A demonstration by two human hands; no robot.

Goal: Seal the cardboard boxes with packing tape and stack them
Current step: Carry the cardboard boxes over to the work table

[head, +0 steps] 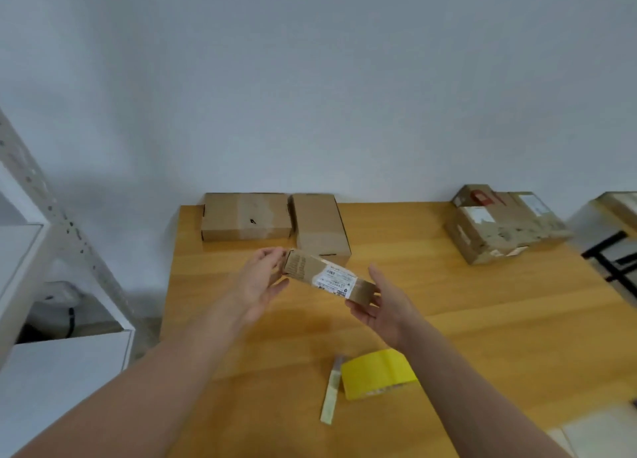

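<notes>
Head view: narrow brown cardboard box with white label [329,277] held clear above orange wooden tabletop [482,319], left end higher. Left hand [262,280] curled round the box's left end; right hand [382,304] cradling the right end on fairly straight fingers, thumb raised. Just beyond, two flat brown cardboard boxes [246,216] side by side at the far edge. Far right, stack of worn labelled cardboard boxes [503,228]. Near edge, yellow packing tape roll [377,375], pale loose strip [331,394] beside it.
</notes>
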